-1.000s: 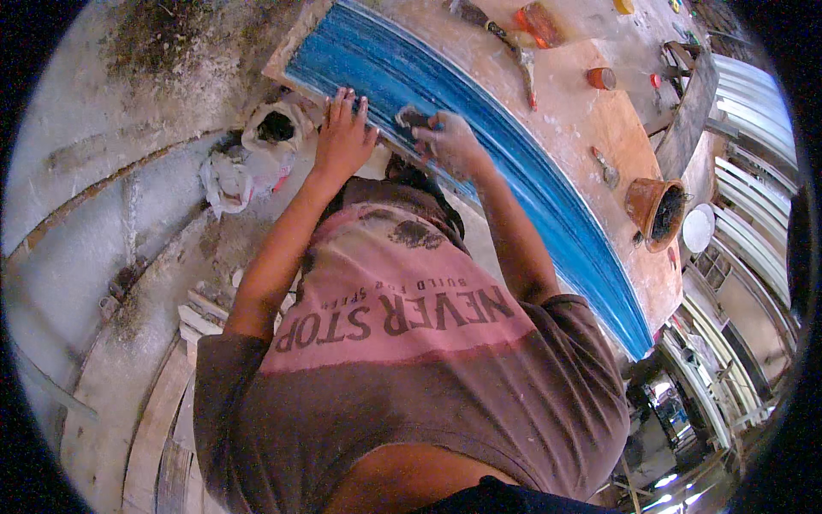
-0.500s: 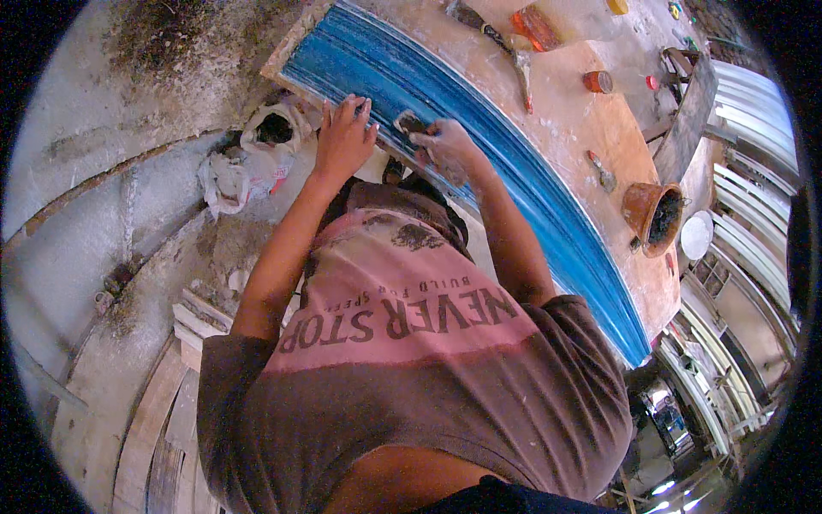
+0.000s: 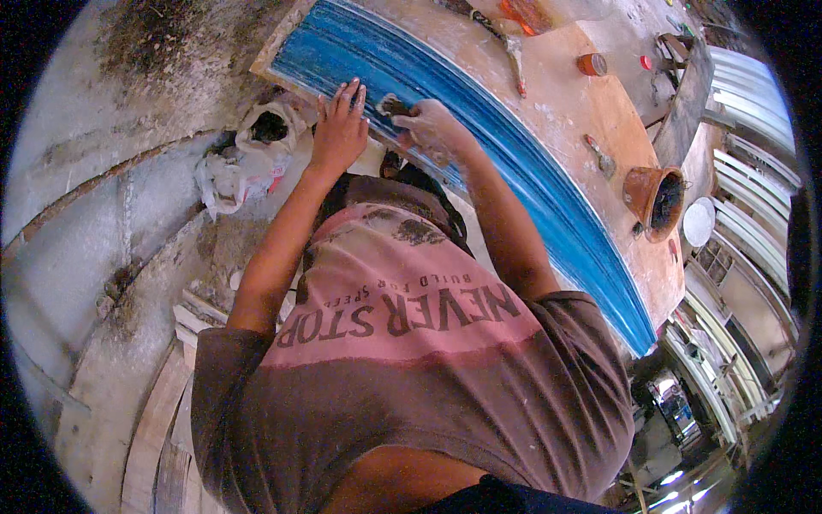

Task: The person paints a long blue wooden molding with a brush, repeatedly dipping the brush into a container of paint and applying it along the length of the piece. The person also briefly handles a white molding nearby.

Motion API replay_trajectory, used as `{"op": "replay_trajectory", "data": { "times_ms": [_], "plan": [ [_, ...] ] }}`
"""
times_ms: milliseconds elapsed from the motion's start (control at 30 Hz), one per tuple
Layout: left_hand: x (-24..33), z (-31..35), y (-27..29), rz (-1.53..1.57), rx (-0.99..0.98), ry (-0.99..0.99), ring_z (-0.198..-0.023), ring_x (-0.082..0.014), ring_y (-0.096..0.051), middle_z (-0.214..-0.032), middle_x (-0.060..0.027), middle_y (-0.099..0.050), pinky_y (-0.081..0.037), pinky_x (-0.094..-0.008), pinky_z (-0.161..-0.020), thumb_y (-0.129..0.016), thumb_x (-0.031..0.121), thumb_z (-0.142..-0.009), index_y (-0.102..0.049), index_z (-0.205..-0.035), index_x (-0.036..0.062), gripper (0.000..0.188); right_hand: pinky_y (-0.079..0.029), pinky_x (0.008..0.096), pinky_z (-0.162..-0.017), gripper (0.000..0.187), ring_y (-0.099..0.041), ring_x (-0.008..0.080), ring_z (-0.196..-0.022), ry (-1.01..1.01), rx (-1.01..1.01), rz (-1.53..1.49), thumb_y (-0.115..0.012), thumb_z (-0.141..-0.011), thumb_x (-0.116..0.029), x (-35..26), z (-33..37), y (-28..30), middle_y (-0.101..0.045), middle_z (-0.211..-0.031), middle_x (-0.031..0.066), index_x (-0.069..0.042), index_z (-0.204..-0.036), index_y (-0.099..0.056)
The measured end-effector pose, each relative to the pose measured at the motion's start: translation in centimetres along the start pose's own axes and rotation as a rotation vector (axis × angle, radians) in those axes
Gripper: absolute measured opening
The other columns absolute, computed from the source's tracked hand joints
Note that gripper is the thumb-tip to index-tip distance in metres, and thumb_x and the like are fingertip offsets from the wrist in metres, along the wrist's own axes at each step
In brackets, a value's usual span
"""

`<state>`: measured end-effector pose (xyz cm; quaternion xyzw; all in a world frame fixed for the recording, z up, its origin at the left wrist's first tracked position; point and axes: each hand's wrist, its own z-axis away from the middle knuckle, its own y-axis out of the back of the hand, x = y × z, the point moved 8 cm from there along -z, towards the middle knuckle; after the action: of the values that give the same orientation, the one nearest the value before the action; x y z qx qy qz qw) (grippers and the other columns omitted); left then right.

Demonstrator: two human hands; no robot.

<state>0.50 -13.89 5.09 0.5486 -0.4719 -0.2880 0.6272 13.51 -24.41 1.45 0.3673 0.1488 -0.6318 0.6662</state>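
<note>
Head view: your hands are apart, a short gap btwn them, both at the near edge of the long blue panel [image 3: 518,158]. Your L hand [image 3: 341,128] lies flat, fingers stretched fwd & slightly spread, over that edge; nothing seen in its grasp. Your R hand [image 3: 437,128], fingers bent, is clamped on a small dark piece [image 3: 392,105] that sits against the panel's blue face, on the side toward your L hand; hand's a bit blurred & dusty-looking, so can't tell exactly how each finger grips. Panel lies under & beyond both hands: one squared end just past your L fingers, the rest curving away right & back past your R forearm, w/ grooves along its length & pale edges. It rests on a tan, dusty table [image 3: 556,111]. Beyond your R hand on the table: a long tool w/ a red tip [image 3: 515,62], an orange bottle [image 3: 527,15] partly cut off by the top edge & a small orange jar [image 3: 592,64]. Farther right of your R hand: a small brush [image 3: 604,158], then a terracotta-coloured pot [image 3: 638,193] tipped toward the right, dark stuff inside, & a white round disc [image 3: 699,221] just past it. Left of your L hand, below table level: a pale sack [image 3: 291,128] w/ a dark mouth, & a white plastic bag [image 3: 221,184] beside it.
</note>
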Motion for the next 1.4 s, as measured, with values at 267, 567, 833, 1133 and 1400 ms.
{"op": "replay_trajectory", "data": {
  "times_ms": [267,567,833,1133,1400],
  "plan": [
    [1.8,0.2,0.9,0.050,0.039,-0.034,-0.143,-0.0326,-0.028,-0.152,-0.0109,-0.036,-0.020,-0.0631,-0.114,-0.059,0.022,-0.090,-0.046,-0.144,0.0243,0.055,-0.054,0.0420,-0.071,0.035,-0.068,0.0314,-0.076,-0.011,0.167,-0.109,-0.067,-0.086,-0.022,3.5,4.0,1.6,-0.068,-0.095,0.0174,-0.006,-0.118,-0.064],
    [2.4,-0.2,1.6,-0.068,0.024,-0.095,-0.142,-0.0341,-0.030,-0.152,-0.0015,-0.038,-0.018,-0.0642,-0.114,-0.058,0.026,-0.091,-0.052,-0.139,0.0337,0.049,-0.056,0.0449,-0.082,0.040,-0.065,0.0299,-0.101,0.263,0.467,0.759,-0.057,-0.086,-0.009,-0.6,6.0,5.8,-0.058,-0.119,0.0067,-0.026,-0.121,-0.065],
    [4.1,0.9,0.7,-0.076,-0.009,-0.204,-0.140,-0.0332,-0.033,-0.151,0.0011,-0.040,-0.019,-0.0643,-0.114,-0.057,0.028,-0.092,-0.054,-0.137,0.0294,0.046,-0.054,0.0459,-0.086,0.041,-0.063,0.0336,-0.103,0.232,0.357,0.742,-0.051,-0.088,-0.008,-0.2,6.0,5.2,-0.055,-0.114,0.0122,-0.024,-0.124,-0.063],
    [-2.1,-2.5,1.4,-0.354,0.029,0.009,-0.139,-0.0313,-0.037,-0.151,0.0022,-0.043,-0.020,-0.0656,-0.112,-0.052,0.035,-0.097,-0.052,-0.140,0.0271,0.044,-0.048,0.0576,-0.096,0.028,-0.061,0.0372,-0.111,0.227,0.423,0.485,-0.050,-0.096,-0.028,-5.8,-0.7,2.1,-0.056,-0.124,0.0157,-0.017,-0.118,-0.064],
    [2.4,-3.3,-1.2,-0.182,0.021,-0.226,-0.134,-0.0332,-0.044,-0.144,-0.0042,-0.050,-0.021,-0.0662,-0.111,-0.051,0.039,-0.097,-0.054,-0.138,0.0174,0.046,-0.053,0.0426,-0.078,0.042,-0.064,0.0320,-0.093,0.043,0.569,0.458,-0.054,-0.089,-0.012,9.4,15.6,7.3,-0.059,-0.105,0.0083,-0.036,-0.122,-0.065]
  ]
}}
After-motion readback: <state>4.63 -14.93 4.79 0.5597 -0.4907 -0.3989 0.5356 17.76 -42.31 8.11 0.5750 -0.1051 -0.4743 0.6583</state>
